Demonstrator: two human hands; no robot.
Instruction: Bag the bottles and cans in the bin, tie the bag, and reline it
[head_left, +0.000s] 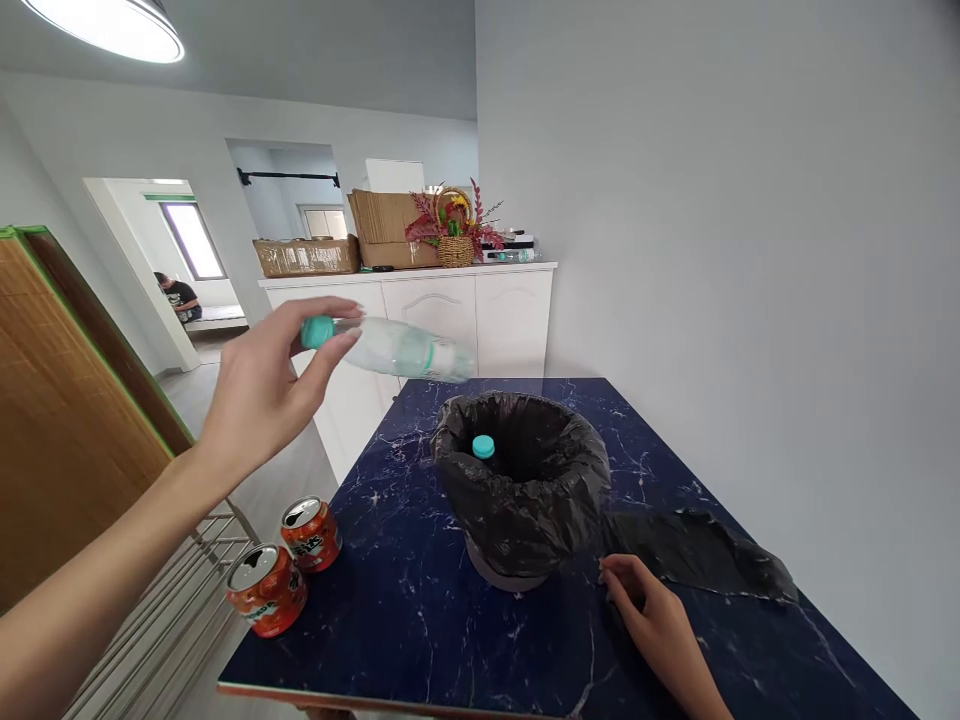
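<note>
Pinching a clear bottle [397, 346] near its green cap [318, 332], the left hand [262, 375] holds it almost level above the table [405, 620]. Well apart, the right hand [649, 612] curls loosely beside the bin [536, 510]; whether it grips anything, I cannot tell. Another green cap [484, 447] shows inside the bin. Two orange cans [311, 538] stand at left, a black plastic sheet [697, 552] lies right.

Ceiling lamp [105, 25] glares white up left; bright window [193, 240] beyond; shadows soft; bottle [405, 348] blurred; edges stretched.
</note>
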